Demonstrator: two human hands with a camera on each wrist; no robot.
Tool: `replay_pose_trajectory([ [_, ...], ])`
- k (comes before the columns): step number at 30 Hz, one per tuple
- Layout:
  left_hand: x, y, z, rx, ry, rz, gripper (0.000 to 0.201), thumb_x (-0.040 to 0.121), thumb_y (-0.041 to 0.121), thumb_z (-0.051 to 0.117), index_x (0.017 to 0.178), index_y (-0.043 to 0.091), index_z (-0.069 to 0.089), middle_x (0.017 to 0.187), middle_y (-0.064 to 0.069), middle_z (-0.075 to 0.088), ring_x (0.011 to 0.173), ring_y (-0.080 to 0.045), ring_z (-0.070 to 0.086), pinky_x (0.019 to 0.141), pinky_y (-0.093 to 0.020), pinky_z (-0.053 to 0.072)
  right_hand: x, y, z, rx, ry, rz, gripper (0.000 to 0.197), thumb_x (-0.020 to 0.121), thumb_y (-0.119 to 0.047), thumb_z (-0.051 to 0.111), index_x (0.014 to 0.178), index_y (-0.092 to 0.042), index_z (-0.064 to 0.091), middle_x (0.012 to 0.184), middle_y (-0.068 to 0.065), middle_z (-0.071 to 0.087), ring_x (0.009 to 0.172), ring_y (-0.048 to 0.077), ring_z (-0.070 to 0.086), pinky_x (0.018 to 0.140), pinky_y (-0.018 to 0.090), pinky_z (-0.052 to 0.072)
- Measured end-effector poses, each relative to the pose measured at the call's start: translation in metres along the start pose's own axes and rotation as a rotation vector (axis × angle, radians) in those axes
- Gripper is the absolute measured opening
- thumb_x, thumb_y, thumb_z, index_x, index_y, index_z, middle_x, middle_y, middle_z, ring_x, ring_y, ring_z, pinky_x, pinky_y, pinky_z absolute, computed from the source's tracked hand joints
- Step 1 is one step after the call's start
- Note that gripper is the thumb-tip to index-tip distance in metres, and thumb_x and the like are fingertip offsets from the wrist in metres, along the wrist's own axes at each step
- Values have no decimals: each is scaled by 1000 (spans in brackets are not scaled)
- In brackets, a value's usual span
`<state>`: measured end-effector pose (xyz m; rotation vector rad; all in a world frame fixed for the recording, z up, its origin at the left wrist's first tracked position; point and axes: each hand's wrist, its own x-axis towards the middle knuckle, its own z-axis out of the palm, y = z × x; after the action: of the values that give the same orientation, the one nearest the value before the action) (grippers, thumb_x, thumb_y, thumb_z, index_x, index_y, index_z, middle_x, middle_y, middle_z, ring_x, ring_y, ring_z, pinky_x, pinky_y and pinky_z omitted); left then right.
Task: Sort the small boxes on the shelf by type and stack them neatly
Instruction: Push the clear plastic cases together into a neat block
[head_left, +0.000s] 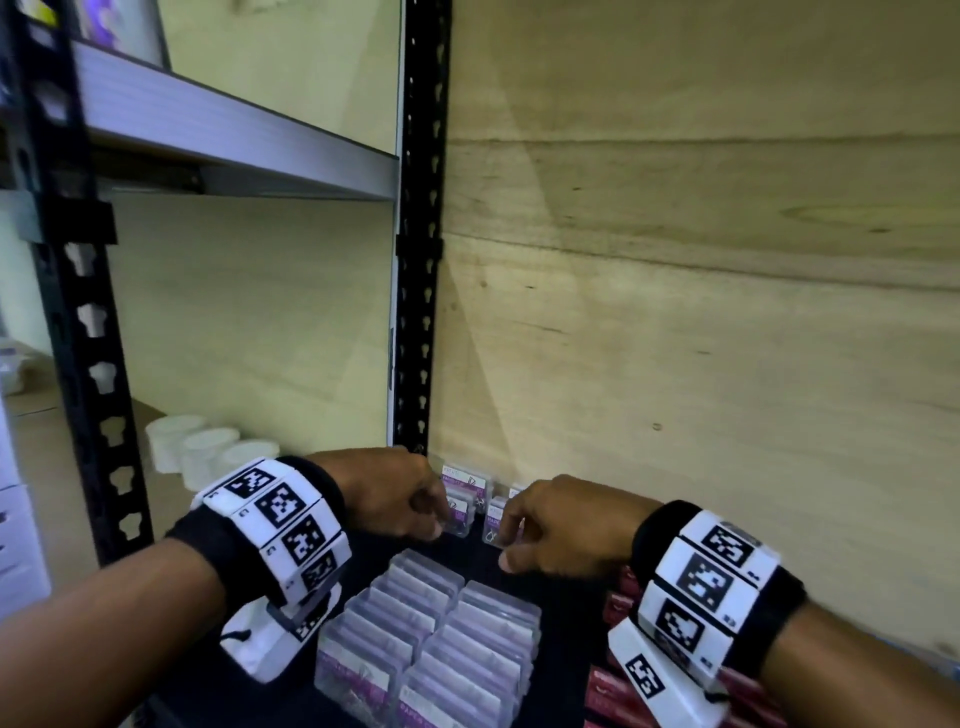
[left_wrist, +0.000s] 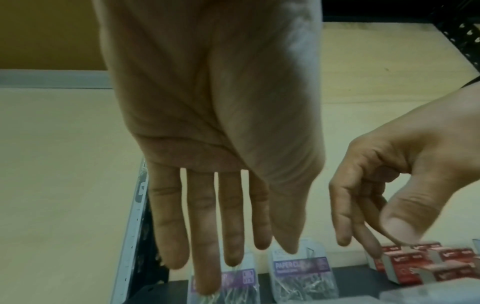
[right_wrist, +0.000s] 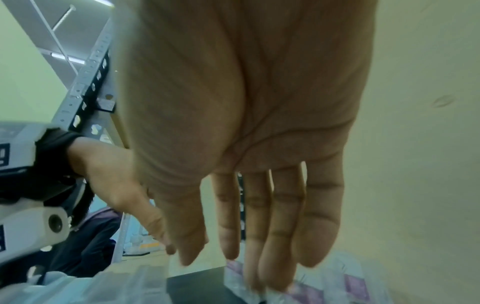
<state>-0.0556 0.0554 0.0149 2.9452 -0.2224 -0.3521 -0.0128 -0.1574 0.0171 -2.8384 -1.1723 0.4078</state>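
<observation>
Several clear paper clip boxes with purple labels (head_left: 464, 480) stand at the back of the dark shelf (head_left: 566, 613). My left hand (head_left: 441, 519) reaches down over one of them (left_wrist: 246, 276), fingers straight, the middle fingertip (left_wrist: 206, 286) touching it. A second clear box (left_wrist: 301, 269) stands just to its right. My right hand (head_left: 506, 540) hangs beside it with relaxed fingers over another clear box (right_wrist: 337, 286). Nothing is held in either hand. Two neat rows of clear boxes (head_left: 431, 639) fill the shelf front. Red boxes (head_left: 623, 597) lie at the right.
A black slotted upright (head_left: 418, 260) rises just behind my left hand. The plywood back wall (head_left: 675, 312) stands close behind the boxes. White round tubs (head_left: 208, 452) sit on the neighbouring shelf to the left. An upper shelf board (head_left: 234, 135) overhangs at the top left.
</observation>
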Motion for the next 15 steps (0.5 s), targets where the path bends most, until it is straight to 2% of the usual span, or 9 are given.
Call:
replay_pose_trajectory([
  [6,34,-8,-16,163,138,-10,31,95,40,59,122,28,67,123,5,66,108,-14,62,96,-33,50,32,20,-11,-179,110,75,36,91,-42,65,124,-28,59,119,-1,63,105,22,61,78,30,46],
  [9,49,-13,-17,190,111,-42,29,93,36,63,122,30,66,124,4,65,109,-17,61,96,-36,50,45,26,-13,-194,95,87,36,90,-37,69,122,-24,61,116,-1,66,101,22,64,77,31,48],
  [15,66,-15,-13,211,23,-55,42,89,19,71,129,25,61,128,1,63,116,-18,58,95,-28,47,58,31,-7,-187,43,75,29,87,-28,73,114,-20,64,112,1,66,98,22,63,77,32,49],
])
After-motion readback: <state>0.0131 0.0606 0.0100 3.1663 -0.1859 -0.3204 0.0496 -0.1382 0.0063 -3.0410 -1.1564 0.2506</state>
